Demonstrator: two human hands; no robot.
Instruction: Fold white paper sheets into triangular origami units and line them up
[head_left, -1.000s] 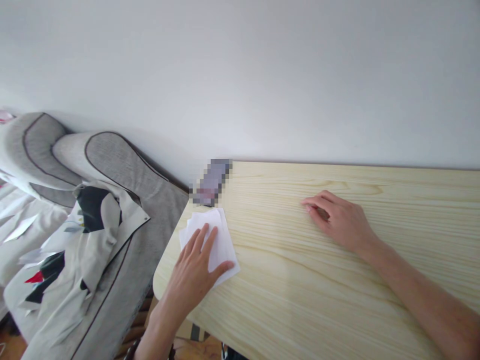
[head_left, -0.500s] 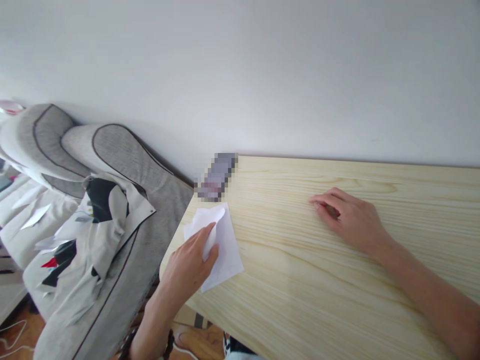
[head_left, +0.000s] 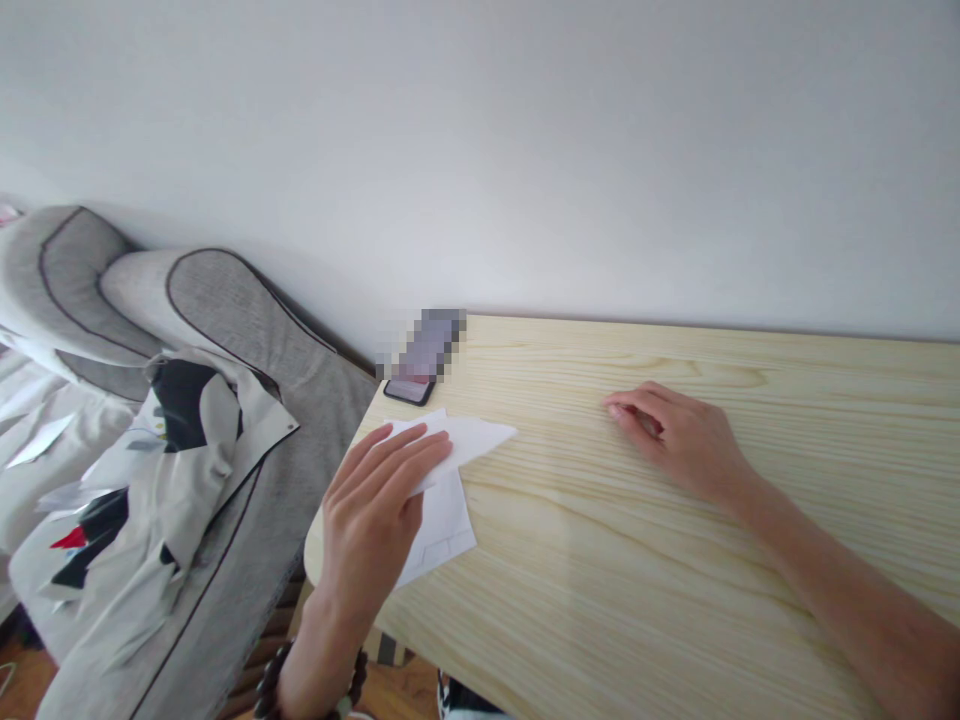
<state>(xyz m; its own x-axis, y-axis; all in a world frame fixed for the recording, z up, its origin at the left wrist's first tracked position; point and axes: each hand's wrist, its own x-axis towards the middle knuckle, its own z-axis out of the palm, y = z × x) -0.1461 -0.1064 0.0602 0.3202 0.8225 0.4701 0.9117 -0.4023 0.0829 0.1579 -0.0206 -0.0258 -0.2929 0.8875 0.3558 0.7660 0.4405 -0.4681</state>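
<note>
Here, the left hand (head_left: 373, 505) pinches a white sheet (head_left: 478, 440), its tip pointing toward the right hand (head_left: 686, 440), loosely curled, contents unclear.

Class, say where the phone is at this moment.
In the head view, the phone lies left of centre, at the far left corner of the table near the wall, just beyond the paper by the left hand.

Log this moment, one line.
left hand: holding white paper sheet above flat white paper | right hand: on pale woodgrain table | dark rectangular phone: on table
</note>
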